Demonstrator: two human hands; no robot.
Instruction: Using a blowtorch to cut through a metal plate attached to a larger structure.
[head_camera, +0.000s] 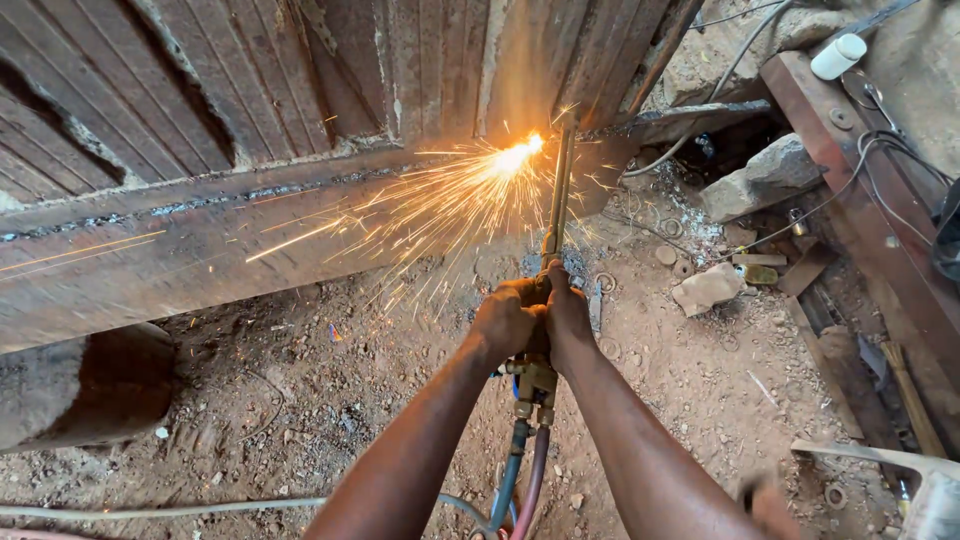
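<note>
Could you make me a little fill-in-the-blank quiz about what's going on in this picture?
1. Both hands, left hand and right hand, grip one cutting ____.
2. Bright orange ____ fly from its tip.
3. Two ____, one blue and one red, trail from the brass fittings.
4. The ground is bare ____.

Missing words: torch; sparks; hoses; dirt

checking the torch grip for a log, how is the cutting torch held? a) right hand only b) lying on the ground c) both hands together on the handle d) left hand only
c, the left hand and right hand are clasped side by side on the cutting torch, whose tip throws sparks at the steel beam.
</note>
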